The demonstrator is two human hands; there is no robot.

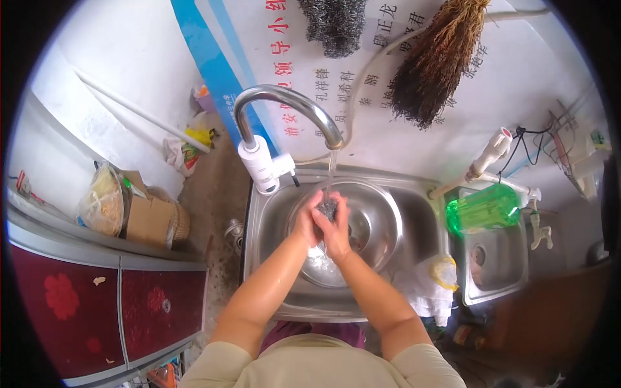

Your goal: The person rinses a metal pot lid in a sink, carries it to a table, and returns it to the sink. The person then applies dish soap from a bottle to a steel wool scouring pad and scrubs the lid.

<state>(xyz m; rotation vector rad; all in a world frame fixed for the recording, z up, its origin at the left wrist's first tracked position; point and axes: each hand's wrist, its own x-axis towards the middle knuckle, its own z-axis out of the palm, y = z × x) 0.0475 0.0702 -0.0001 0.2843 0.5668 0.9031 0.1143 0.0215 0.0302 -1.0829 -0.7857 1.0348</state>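
Observation:
Both hands are together under the running tap, above a round steel basin [394, 223] that sits in the sink [427, 233]. Between them is a dark grey steel wool scourer [328, 207], partly hidden by the fingers. My left hand [308, 224] is closed against it from the left, and my right hand [336, 234] presses on it from the right. Water falls from the curved chrome faucet [284, 92] onto the scourer and hands. Below them the basin is wet and shiny.
A whisk broom [436, 68] and a bundle of steel wool [334, 26] hang on the wall behind. At the right are a green bottle [484, 210], a smaller sink [504, 271] and a white cloth or bag [427, 284]. A cardboard box [150, 220] stands left.

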